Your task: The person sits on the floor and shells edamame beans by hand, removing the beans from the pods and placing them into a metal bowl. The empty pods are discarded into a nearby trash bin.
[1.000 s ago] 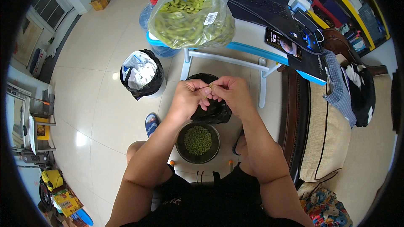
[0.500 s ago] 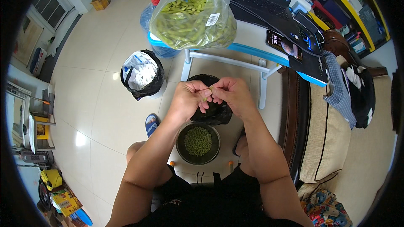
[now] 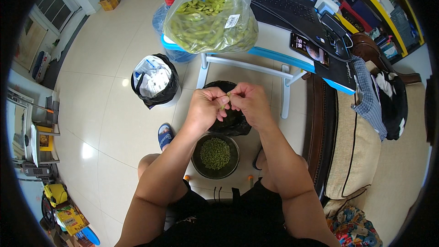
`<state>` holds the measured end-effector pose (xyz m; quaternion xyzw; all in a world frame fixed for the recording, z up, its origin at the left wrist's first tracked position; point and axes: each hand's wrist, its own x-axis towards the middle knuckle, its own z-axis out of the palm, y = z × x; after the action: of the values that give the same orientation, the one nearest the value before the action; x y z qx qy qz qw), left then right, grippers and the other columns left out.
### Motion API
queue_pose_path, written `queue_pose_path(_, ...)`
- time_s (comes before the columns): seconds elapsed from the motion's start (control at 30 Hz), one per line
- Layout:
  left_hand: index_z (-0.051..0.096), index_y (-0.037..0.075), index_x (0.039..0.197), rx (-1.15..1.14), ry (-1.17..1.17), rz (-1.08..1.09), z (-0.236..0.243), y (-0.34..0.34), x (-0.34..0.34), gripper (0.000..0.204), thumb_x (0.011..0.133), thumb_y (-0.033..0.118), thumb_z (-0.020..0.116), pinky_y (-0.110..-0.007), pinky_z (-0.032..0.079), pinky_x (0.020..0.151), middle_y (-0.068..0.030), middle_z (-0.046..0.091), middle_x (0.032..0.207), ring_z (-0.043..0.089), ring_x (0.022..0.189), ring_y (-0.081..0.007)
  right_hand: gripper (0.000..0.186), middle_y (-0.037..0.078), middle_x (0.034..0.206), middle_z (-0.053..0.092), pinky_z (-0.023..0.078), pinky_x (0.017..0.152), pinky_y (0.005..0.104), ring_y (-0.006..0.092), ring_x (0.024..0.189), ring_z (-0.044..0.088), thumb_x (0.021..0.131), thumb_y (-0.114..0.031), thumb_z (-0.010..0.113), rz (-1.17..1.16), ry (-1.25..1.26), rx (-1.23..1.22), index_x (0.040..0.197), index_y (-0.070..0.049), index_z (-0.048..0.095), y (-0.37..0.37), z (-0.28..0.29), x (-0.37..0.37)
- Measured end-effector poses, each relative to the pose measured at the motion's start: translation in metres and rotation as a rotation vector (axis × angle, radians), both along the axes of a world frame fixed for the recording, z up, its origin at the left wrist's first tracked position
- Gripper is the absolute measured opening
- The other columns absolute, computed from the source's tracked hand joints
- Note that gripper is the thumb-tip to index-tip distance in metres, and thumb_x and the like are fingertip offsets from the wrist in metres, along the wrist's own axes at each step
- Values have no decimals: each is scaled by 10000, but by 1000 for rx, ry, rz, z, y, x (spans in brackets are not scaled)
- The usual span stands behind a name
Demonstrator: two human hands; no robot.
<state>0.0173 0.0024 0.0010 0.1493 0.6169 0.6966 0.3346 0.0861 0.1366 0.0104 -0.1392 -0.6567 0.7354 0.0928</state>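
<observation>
My left hand (image 3: 204, 107): pinched closed on one edamame pod (image 3: 222, 107). My right hand (image 3: 253, 104): thumb and finger closed on it too. Pod — green, slim, mostly finger-hidden — above a black plastic bag (image 3: 234, 126), beyond the bowl (image 3: 235, 166) of shelled beans (image 3: 215, 153).

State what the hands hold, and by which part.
Apparently a green pod, pinched by both the left hand and the right hand; their grip hides too much to tell which part.

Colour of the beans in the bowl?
The beans are green; best seen in the head view.
</observation>
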Motion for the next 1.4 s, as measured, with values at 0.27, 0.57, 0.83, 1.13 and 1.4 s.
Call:
queue_pose_path(0.27,617,-19,772,-8,12,3,2,1,0,118,874,24,576,-226,455,434,-68,618,677,556,507,-108,112,49,634,594,434,531,234,95,573,543,748,-51,653,-51,27,-22,701,8,571,-4,-6,-2)
queue_pose_path(0.57,624,-20,769,-5,20,-13,-1,-2,-4,128,875,34,576,-225,450,438,-68,616,669,562,511,-114,134,59,619,584,436,491,253,118,544,569,751,-22,656,-66,48,5,686,17,546,-11,-2,-3)
queue_pose_path(0.83,624,-15,755,29,-1,-55,3,-4,-9,135,868,53,595,-219,408,406,-67,609,644,513,458,-95,87,27,662,587,388,496,208,61,554,495,729,56,578,-84,84,43,689,-17,554,-10,-3,-4)
queue_pose_path(1.13,603,-5,748,213,-371,-90,9,-7,-12,127,846,71,628,-214,356,388,-84,578,619,452,422,-102,73,21,681,606,412,549,221,62,607,513,767,-10,613,-43,153,71,708,-15,572,-2,-9,-3)
queue_pose_path(1.4,573,5,772,429,-599,-233,-1,-5,-15,163,850,134,637,-220,336,414,-79,562,670,462,482,-111,85,14,678,579,371,504,203,58,563,488,740,40,603,-54,278,-278,706,-33,574,-6,-8,-4)
